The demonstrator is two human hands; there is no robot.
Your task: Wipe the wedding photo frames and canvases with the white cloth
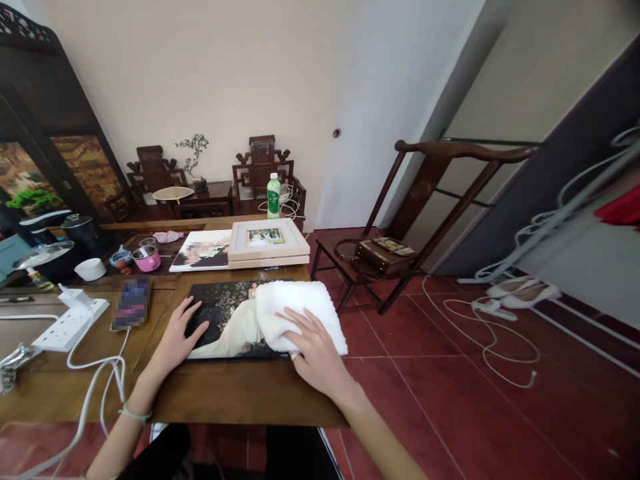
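Observation:
A dark photo panel (227,303), showing a figure in a long pale dress among blossoms, lies flat near the table's front edge. My left hand (175,340) rests on its left edge, thumb and fingers spread. A fluffy white towel (305,300), bunched, covers the panel's right end and hangs past its side. My right hand (315,347) presses on this towel and holds it, fingers over the top and the ringed thumb side by the panel's front edge. What lies under the towel is hidden.
Behind the panel sit a light framed photo (270,237) and a white-edged print (203,252), with a green bottle (273,197) beyond. To the left are a phone (131,303), a white power strip (73,325) with cables and a pink cup (146,259). A wooden chair (370,260) stands right.

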